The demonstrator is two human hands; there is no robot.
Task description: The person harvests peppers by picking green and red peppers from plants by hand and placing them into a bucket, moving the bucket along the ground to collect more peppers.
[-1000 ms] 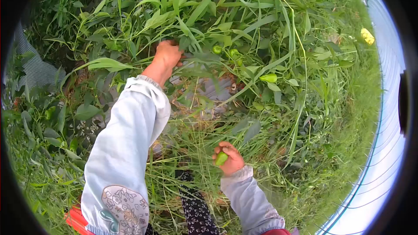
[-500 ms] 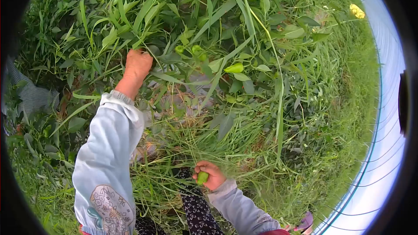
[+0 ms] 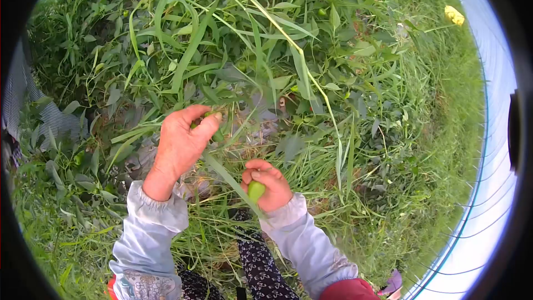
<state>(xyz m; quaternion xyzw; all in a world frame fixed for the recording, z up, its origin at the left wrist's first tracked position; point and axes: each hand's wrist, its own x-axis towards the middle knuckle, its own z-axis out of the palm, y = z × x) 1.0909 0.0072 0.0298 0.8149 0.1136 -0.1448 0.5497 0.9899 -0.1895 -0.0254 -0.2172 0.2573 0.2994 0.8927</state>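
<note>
My left hand [image 3: 180,141] is closed in a pinch, thumb and forefinger together on a small green pepper [image 3: 210,115] that the fingers mostly cover. Long grass blades hang close by that hand. Lower and to the right, my right hand [image 3: 267,185] is curled around another green pepper [image 3: 256,191], whose rounded end shows below the thumb. A wide grass blade [image 3: 227,176] crosses between the two hands. Beyond them stand leafy pepper plants [image 3: 288,86] tangled with tall grass.
A long pale grass stalk [image 3: 277,25] arches over the plants. Striped fabric [image 3: 58,125] is at the left among leaves. White sheeting with dark ribs [image 3: 472,233] curves along the right edge. Something yellow [image 3: 454,15] lies at the upper right. Patterned trouser legs [image 3: 258,264] are below.
My left hand has come out of the foliage, nearer and slightly right, with a green pepper in its pinch. My right hand has risen a little, still gripping its pepper. The tall grass stalk has shifted left.
</note>
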